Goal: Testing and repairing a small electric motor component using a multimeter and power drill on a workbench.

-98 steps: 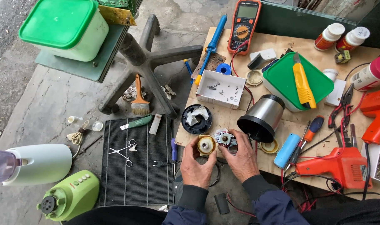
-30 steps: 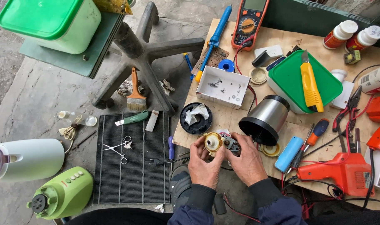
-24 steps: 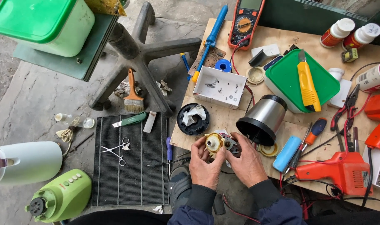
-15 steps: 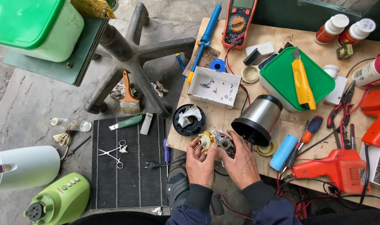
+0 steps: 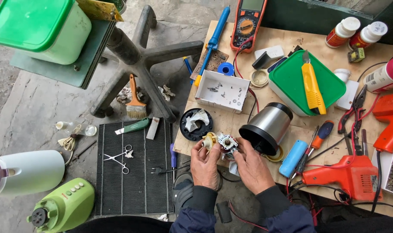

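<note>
Both my hands hold a small electric motor assembly point(image 5: 225, 143) at the near edge of a low plywood board point(image 5: 291, 39). My left hand point(image 5: 205, 166) grips its cream-coloured round end point(image 5: 209, 139), and my right hand point(image 5: 251, 166) grips the metal body with the white and brass parts. A steel cylindrical housing point(image 5: 266, 127) lies on its side just right of the motor, its dark opening facing me. A black round cap with crumpled white paper point(image 5: 196, 124) lies just above my left hand.
A white tray of screws point(image 5: 222, 91), a multimeter point(image 5: 248, 21), a green lidded box with a yellow knife point(image 5: 310, 86), an orange soldering gun point(image 5: 345, 177) and pliers point(image 5: 356, 105) crowd the board. On the floor: black mat with scissors point(image 5: 118, 157), green blender base point(image 5: 62, 207), brush point(image 5: 136, 105).
The motor assembly has been turned in my hands, its cream round end now tilted leftward. The camera view has drifted, shifting the scene slightly right and down.
</note>
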